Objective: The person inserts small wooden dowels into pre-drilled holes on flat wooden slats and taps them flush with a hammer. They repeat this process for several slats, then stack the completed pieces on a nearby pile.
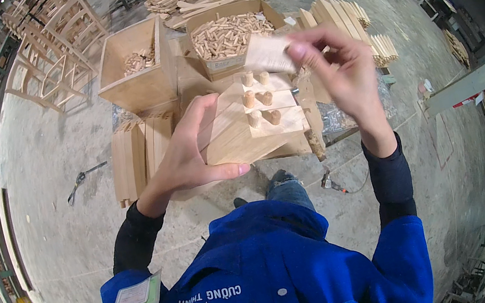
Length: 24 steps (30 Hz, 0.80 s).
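My left hand (183, 152) is spread round a stack of three pale wooden bars (233, 134), thumb on the near side and fingers on the far side. Their end faces point right, and each end carries a pair of round wooden dowels (265, 97) standing out. Above and just right of those ends, my right hand (344, 70) pinches a thin, pale rectangular piece (268, 54) between thumb and fingers. Motion blurs it, so I cannot tell whether it is paper or sandpaper.
Behind the bars stand a cardboard box (209, 67) heaped with dowels and a wooden box (139, 91) holding fewer. More wooden bars are stacked at left (128, 161) and at far right (338, 16). Chair frames (50, 74) stand far left; a corded tool (332, 182) lies on the floor.
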{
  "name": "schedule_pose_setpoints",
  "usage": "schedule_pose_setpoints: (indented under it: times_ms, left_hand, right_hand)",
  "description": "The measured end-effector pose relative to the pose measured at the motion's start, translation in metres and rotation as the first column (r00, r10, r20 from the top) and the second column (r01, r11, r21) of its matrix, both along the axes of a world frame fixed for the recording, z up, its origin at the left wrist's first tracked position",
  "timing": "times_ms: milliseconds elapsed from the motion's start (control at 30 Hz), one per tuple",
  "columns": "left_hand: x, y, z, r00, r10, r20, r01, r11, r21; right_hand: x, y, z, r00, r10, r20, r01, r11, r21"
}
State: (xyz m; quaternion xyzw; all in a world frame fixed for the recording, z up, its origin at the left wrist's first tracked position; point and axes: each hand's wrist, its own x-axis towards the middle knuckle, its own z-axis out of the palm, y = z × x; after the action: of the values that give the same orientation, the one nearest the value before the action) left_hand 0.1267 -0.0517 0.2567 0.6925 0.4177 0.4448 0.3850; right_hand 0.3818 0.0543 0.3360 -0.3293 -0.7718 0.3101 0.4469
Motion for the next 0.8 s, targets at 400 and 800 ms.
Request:
schedule_pose_setpoints:
  times_ms: [400,800]
  left_hand:
    - [0.068,0.024,0.035,0.987,-0.081,0.14,0.107,0.976,-0.191]
    - [0.126,0.057,0.029,0.999,-0.034,0.005,0.034,0.997,-0.07]
  right_hand:
    - [0.065,0.023,0.012,0.989,0.129,0.069,-0.13,0.991,0.015]
    - [0.128,0.056,0.018,1.0,0.002,0.007,-0.002,0.998,0.063]
